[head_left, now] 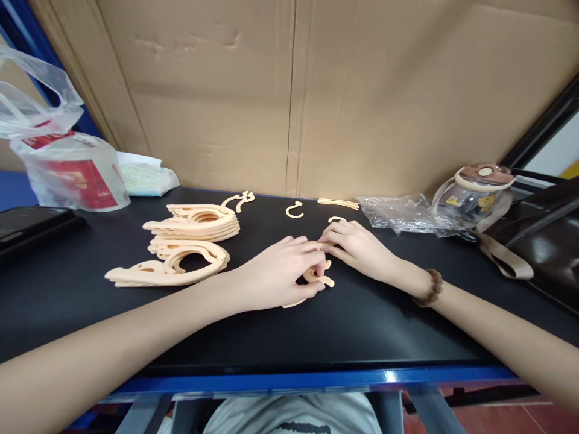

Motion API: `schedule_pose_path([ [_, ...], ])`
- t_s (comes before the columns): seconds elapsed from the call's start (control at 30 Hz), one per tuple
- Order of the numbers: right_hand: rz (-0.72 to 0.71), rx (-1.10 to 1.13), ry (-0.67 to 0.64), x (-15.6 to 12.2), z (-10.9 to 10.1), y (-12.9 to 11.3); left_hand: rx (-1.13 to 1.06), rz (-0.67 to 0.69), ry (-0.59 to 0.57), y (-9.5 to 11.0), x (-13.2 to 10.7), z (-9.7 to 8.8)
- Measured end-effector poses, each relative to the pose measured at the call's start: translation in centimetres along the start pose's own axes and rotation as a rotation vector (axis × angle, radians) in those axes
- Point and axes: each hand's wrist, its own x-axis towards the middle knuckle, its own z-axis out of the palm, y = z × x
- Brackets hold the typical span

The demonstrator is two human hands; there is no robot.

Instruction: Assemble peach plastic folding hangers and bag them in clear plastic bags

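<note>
My left hand [292, 271] is closed around a beige plastic folding hanger [326, 281], with part of it showing past the fingers and much of it hidden under the hand. At the far end of the same hanger, my right hand [359, 248] pinches a small beige part with thumb and fingers; its shape is mostly covered. A loose beige hook [337, 219] lies just behind the right hand. Another hook [295, 210] sits farther back on the black table. To the left are two stacks of folded hangers, a back stack [194, 227] and a front stack [158, 276].
More hooks [244, 199] and thin beige strips [338, 204] lie near the cardboard wall [217, 102]. Crumpled clear plastic [402, 214], a clear bottle [479, 196] and a dark bag [543, 235] are right. A carrier bag [72, 163], tissue pack [147, 178] and black device [36, 226] stand left.
</note>
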Motion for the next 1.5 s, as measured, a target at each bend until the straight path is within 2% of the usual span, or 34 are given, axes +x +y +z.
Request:
schedule_pose_path([
  [0.2,0.061,0.044,0.038,-0.1,-0.5,-0.3,-0.056,-0.121,0.092,0.2,0.0,-0.8],
  [0.3,0.077,0.061,0.056,-0.2,-0.7,-0.1,-0.006,-0.140,0.076,0.1,-0.1,-1.5],
  [0.47,0.087,0.066,0.053,-0.3,-0.4,0.2,0.148,-0.296,0.015,-0.6,-0.4,-2.2],
  [0.6,0.101,0.061,0.079,-0.3,-0.4,0.3,0.192,-0.269,-0.092,-0.9,-0.5,-2.0],
  [0.7,0.105,0.079,0.106,-0.3,-0.5,0.3,0.175,-0.298,-0.102,-0.9,-0.4,-1.6],
  [0.93,0.142,0.149,0.117,-0.3,-0.5,0.4,0.185,-0.286,-0.074,-0.8,-0.5,-0.9],
  [1.07,0.159,0.157,0.111,-0.4,-0.4,0.4,0.180,-0.347,-0.023,0.3,-0.3,-1.0],
  [1.17,0.147,0.150,0.091,-0.4,-0.4,0.3,0.192,-0.328,0.024,1.1,-0.2,-1.4],
  [1.27,0.132,0.135,0.069,-0.4,-0.4,0.2,0.283,-0.356,0.113,1.7,-0.1,-2.8],
  [1.37,0.100,0.118,0.064,-0.5,-0.5,0.1,0.439,-0.475,0.170,1.7,-0.3,-5.6],
  [1.43,0.088,0.114,0.059,-0.5,-0.5,0.0,0.549,-0.578,0.145,1.6,-1.1,-7.7],
  [1.5,0.088,0.112,0.057,-0.4,-0.5,0.0,0.644,-0.689,0.044,1.3,-2.7,-9.5],
])
